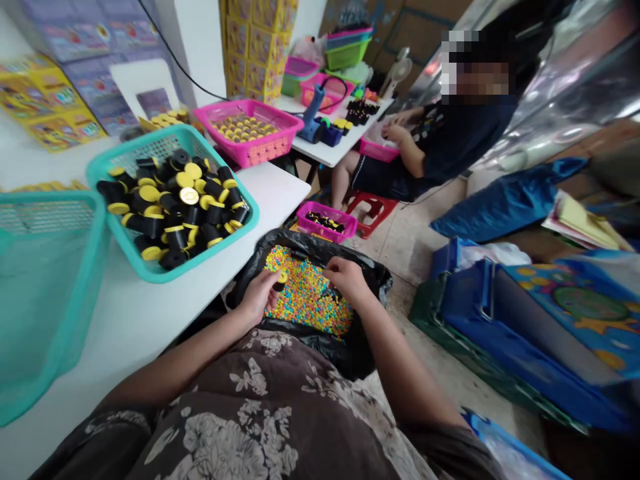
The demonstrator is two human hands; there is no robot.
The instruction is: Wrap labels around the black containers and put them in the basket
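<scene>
Black-and-yellow container [281,280] is sitting in the left grip [260,297], just below the centre of the frame, and I am seeing the thumb and fingers closing firmly on it, its yellow end facing up. Both hands are hovering over colourful beads [303,287] that are filling a tub lined with black plastic [373,267]. The right grip [346,281] is hanging over the beads' right side, fingers curling inward; I am not managing to tell how far open it is or whether it is holding anything. At the left of the frame, a teal basket [254,212] is resting on the white counter [283,190], carrying a heap of similar containers. A small magenta basket [349,230] is standing just beyond the tub, and a person [475,130] is sitting at the upper right.
</scene>
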